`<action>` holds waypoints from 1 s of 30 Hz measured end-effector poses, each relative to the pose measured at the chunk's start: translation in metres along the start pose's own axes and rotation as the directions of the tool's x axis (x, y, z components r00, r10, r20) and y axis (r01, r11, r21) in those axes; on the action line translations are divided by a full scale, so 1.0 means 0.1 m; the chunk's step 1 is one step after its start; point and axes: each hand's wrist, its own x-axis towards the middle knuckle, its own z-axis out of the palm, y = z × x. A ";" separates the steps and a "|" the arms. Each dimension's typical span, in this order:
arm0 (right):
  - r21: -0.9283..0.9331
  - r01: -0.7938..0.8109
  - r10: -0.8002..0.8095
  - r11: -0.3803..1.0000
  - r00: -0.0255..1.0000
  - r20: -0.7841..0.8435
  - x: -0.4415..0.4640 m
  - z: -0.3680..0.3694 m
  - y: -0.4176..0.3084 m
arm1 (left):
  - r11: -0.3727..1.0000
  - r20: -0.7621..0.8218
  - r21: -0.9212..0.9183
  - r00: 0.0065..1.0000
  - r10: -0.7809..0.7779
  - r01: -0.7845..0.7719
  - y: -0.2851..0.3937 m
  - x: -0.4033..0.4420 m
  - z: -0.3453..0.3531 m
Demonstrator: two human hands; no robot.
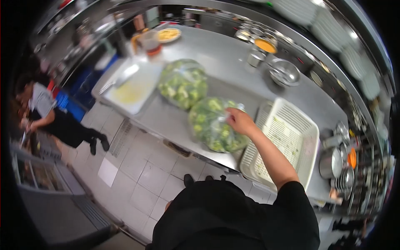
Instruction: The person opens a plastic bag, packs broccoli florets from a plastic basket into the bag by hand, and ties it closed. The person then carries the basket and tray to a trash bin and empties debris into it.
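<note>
Two clear plastic bags full of green broccoli pieces lie side by side on the steel counter [166, 121]. My right hand [237, 119] is closed on the gathered plastic at the upper right of the nearer bag [210, 129]. The farther bag [183, 85] touches it at the upper left, with no hand on it. Right of my hand stands a white perforated basket [310, 137] with small green scraps inside. My left hand is not clearly visible; only a sliver of skin shows beside my dark clothing at the lower middle.
A white tray [152, 79] with yellow liquid and a metal utensil sits left. Behind are a jug [151, 41], a plate of yellow food [168, 35] and a steel bowl [284, 71]. Pots [331, 162] stand right. Another person [50, 110] works at far left.
</note>
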 end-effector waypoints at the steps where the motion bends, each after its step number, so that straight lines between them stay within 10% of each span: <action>1: 0.205 0.067 -0.076 0.976 0.996 0.035 -0.09 -0.13 0.11 | 0.999 0.007 0.019 0.999 0.040 -0.040 0.13 0.06 -0.05; 7: 0.412 -0.058 0.150 0.909 0.969 -0.195 -1.25 -1.45 1.24 | 0.957 0.170 -0.286 0.980 0.107 -0.054 1.07 0.43 -0.51; 13: 0.447 -0.491 0.660 0.748 0.483 -0.575 -3.46 -1.33 4.05 | 0.793 0.422 -0.551 0.732 0.535 -0.261 3.37 -0.05 -0.88; 16: 0.766 -0.592 0.960 0.250 0.255 -0.116 -4.29 -0.66 3.75 | 0.788 0.531 -0.494 0.591 0.608 -0.368 4.15 -0.10 -0.52; 19: 0.889 -0.418 0.837 0.188 0.541 0.078 -4.45 0.20 3.54 | 0.821 0.488 -0.289 0.662 0.569 -0.492 4.76 -0.18 -0.28; 20: 0.997 -0.073 0.816 0.011 0.578 0.034 -4.55 0.71 3.71 | 0.820 0.471 -0.258 0.675 0.568 -0.510 4.81 -0.14 -0.19; 26: 0.983 0.126 0.901 0.136 0.396 -0.176 -4.31 0.75 2.77 | 0.746 0.365 -0.298 0.652 0.665 -0.595 4.68 -0.18 -0.20; 28: 0.913 0.014 0.875 0.409 0.277 -0.396 -4.33 0.46 2.31 | 0.725 0.340 -0.389 0.643 0.686 -0.568 4.53 -0.25 -0.19; 30: 0.888 0.073 0.825 0.454 0.344 -0.449 -4.59 0.34 2.12 | 0.757 0.442 -0.408 0.615 0.653 -0.510 4.46 -0.54 -0.48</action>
